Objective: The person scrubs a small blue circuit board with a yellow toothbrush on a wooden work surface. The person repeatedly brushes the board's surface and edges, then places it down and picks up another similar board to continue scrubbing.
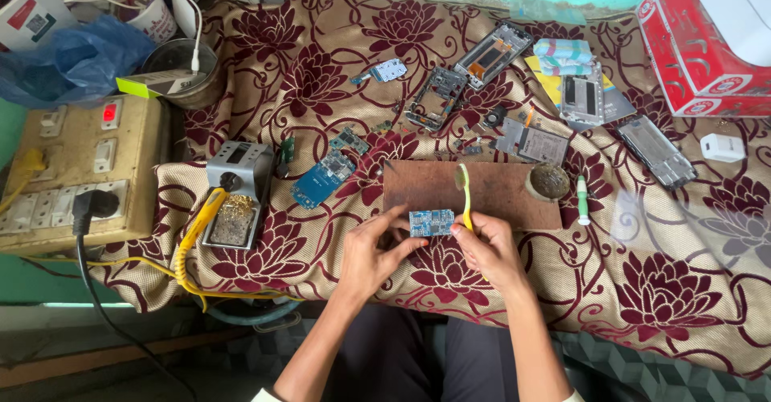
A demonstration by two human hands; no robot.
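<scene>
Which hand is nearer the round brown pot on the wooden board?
Right. The right hand, holding a yellow toothbrush, sits below-left of the round brown pot; the left hand lies farther left.

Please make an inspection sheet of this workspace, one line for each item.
Surface: cream cloth with dark red flowers, brown wooden board on it.
Job's things: small blue circuit board, yellow toothbrush.
Clutter: grey phone frames, blue boards, red cardboard box, metal soldering stand.
Hands: left hand holds the board; right hand holds the toothbrush.
Cables: black plug cable, yellow cable.
Surroundings: beige switch panel.
</scene>
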